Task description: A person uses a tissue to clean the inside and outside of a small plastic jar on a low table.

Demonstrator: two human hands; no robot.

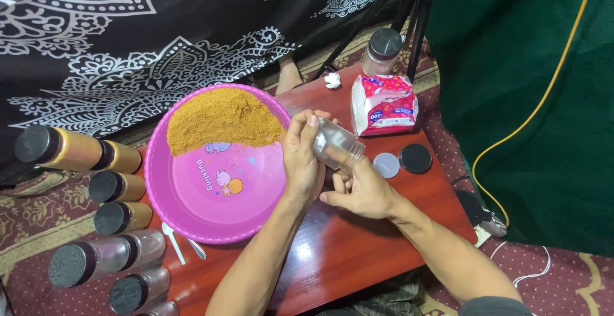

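Note:
My left hand (302, 156) grips a clear empty jar (337, 142), held tilted on its side above the red-brown table (358, 252). My right hand (360, 190) is at the jar's open mouth, fingers touching its rim. Just left of my hands sits a pink plastic basin (214, 191) with a heap of orange-brown powder (220, 119) in its far half. A black lid (416, 158) and a pale round liner disc (386, 165) lie on the table to the right of the jar.
Several black-capped jars (115, 217), some filled with powder and some clear, lie along the table's left edge. Two white spoons (174, 242) rest by the basin. A tissue pack (384, 103), a capped jar (382, 52), a crumpled tissue (332, 80) and tripod legs (409, 18) stand at the back.

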